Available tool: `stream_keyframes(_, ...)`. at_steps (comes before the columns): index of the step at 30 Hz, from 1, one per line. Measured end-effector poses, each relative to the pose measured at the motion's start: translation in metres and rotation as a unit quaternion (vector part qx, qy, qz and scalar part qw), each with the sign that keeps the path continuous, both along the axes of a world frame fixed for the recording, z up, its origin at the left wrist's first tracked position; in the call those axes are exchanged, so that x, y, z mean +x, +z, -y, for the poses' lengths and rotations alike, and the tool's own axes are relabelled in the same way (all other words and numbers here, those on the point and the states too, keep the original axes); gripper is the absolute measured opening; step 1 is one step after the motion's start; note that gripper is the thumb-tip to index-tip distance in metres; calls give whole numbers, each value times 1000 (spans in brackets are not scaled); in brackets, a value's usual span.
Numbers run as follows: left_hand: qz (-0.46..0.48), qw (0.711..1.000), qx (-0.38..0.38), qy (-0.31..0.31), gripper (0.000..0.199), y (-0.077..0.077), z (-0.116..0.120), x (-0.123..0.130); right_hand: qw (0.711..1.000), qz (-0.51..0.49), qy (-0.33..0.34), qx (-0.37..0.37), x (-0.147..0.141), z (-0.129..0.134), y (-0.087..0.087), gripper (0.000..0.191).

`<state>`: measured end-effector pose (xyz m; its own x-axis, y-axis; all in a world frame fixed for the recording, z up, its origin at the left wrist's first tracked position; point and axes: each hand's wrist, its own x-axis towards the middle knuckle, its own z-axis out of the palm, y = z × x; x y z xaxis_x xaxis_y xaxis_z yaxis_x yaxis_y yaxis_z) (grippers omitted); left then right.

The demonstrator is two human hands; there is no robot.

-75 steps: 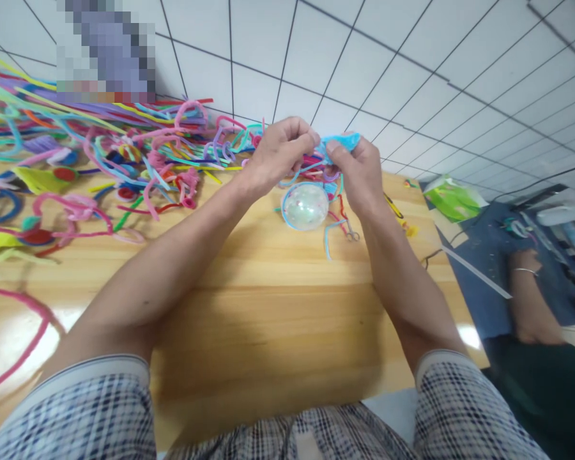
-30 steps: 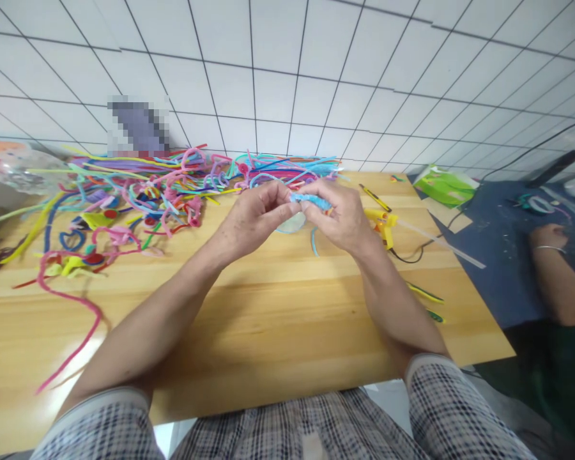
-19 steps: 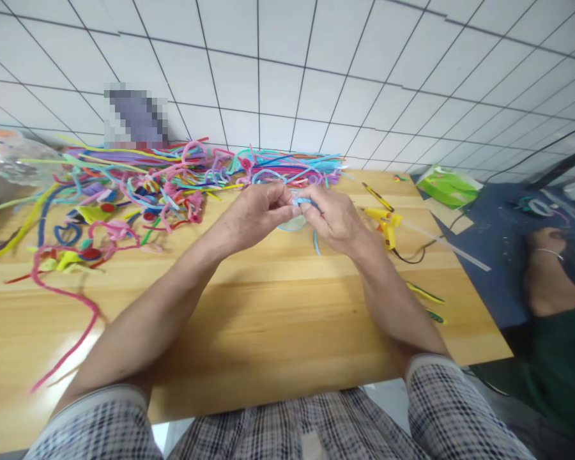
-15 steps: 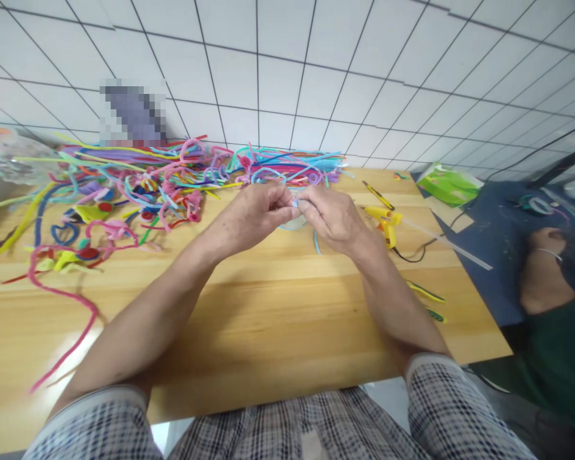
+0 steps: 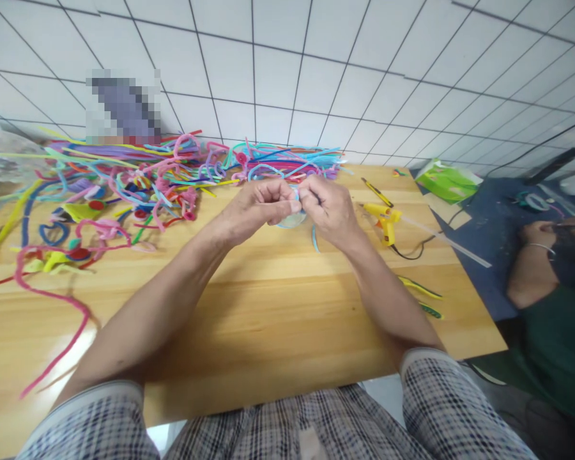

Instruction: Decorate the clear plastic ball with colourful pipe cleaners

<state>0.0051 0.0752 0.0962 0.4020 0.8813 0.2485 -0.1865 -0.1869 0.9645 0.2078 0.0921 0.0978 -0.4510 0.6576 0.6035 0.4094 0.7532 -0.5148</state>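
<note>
My left hand (image 5: 263, 206) and my right hand (image 5: 329, 209) meet above the wooden table, fingertips close together. Both are pinched on a light blue pipe cleaner (image 5: 296, 195), mostly covered by the fingers. Under them a round, pale, see-through object with a light blue rim (image 5: 292, 221) shows in part. A short light blue strip (image 5: 315, 239) hangs or lies just below my right hand; which of the two cannot be made out.
Tangled coloured pipe cleaners (image 5: 163, 182) cover the back left. At right are a yellow cutter (image 5: 377, 192), a yellow glue gun (image 5: 387, 223) with a cord, and yellow-green pliers (image 5: 420, 287). Another person's arm (image 5: 534, 271) is at far right.
The fingers of both hands have shifted slightly around the small blue piece, and my right hand is more tightly curled. The view has moved a little.
</note>
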Motion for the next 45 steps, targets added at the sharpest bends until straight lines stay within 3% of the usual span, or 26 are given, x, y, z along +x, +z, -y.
stream_keyframes(4,33,997,-61,-29,44,1,1,4,1000,16,-10,20,3,-1,1,30)
stream_keyframes(10,85,984,-153,-6,50,10,12,16,991,74,-41,106,12,0,3,33)
stream_keyframes(15,81,980,-179,-20,57,13,15,16,987,89,-45,123,9,3,-2,31)
stream_keyframes(18,75,988,-132,11,60,9,14,17,989,63,-63,115,3,3,-10,30)
stream_keyframes(21,36,996,-17,83,63,2,14,21,990,41,-77,107,-2,2,-15,30)
stream_keyframes(25,-7,974,134,185,61,-2,20,28,990,39,-93,102,-5,6,-14,34)
stream_keyframes(28,-18,963,181,200,61,3,24,29,988,36,-103,111,-4,11,-6,34)
stream_keyframes(32,-33,978,118,172,58,8,19,21,997,22,-80,7,0,11,6,37)
stream_keyframes(36,-7,989,64,134,55,1,11,17,997,-23,-12,-73,4,6,8,46)
stream_keyframes(41,-4,991,11,133,49,1,11,19,984,-71,32,-158,12,1,7,49)
stream_keyframes(45,20,996,-34,75,52,4,14,19,965,-84,89,-230,17,-2,8,47)
